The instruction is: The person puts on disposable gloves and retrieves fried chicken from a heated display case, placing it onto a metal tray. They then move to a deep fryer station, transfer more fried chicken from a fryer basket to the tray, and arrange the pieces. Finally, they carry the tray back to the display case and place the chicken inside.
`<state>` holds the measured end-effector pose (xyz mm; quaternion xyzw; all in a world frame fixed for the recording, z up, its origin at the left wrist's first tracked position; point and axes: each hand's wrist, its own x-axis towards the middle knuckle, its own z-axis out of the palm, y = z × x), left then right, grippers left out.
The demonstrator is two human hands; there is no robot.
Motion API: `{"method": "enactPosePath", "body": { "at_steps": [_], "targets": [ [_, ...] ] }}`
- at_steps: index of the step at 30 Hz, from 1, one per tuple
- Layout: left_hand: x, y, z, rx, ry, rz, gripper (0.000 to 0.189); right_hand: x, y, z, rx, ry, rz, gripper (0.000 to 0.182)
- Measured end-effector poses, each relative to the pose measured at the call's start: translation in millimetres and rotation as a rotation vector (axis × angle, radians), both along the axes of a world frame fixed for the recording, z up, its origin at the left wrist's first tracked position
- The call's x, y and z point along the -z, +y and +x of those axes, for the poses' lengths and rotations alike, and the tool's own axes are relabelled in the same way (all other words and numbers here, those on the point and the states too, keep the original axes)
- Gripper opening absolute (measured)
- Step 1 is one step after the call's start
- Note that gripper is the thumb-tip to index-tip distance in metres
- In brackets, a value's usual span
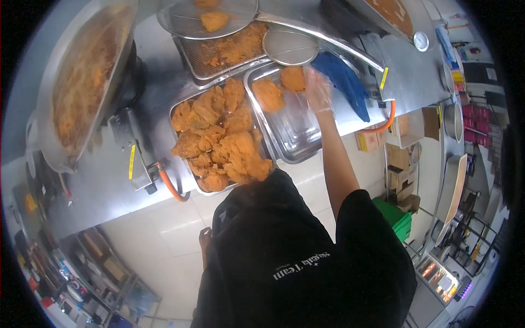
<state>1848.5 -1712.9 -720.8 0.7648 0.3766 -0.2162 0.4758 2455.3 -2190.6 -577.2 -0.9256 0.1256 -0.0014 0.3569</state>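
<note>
My right hand (319,91), in a clear plastic glove, has its fingers on the right edge of a round fried piece (293,79) and grips it at the far end of a steel tray (301,137). A second golden fried piece (268,95) lies in that tray, left of the first. Beside it, a steel tray (177,98) is heaped with fried chicken pieces (219,131). My left hand (205,235) hangs low at my side, partly hidden by my black shirt; what its fingers do is unclear.
Left stands a large pan of bubbling oil (86,90) on a gas burner (133,149). Behind the trays are a wire rack with crumbs (242,47), a mesh skimmer (180,24) holding fried pieces, and a round strainer (290,46). A blue cloth (342,84) and an orange hose (387,123) lie right.
</note>
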Motion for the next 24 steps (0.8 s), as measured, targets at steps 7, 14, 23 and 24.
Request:
{"method": "enactPosePath", "body": {
  "at_steps": [7,14,23,24],
  "targets": [
    [-49,-54,53,-0.552,0.158,-0.149,0.027,-115,38,21,-0.242,0.125,-0.161,0.046],
    [-28,-85,-6,-0.574,-0.023,-0.129,0.025,-141,166,164,-0.588,-0.005,-0.301,0.060],
    [-95,-129,24,-0.055,0.028,-0.046,0.024,-17,257,273,-0.591,0.011,-0.483,0.048],
    [-97,-133,25,0.027,-0.015,-0.009,0.024,-32,258,266,-0.613,0.016,-0.483,0.047]
  ]
}}
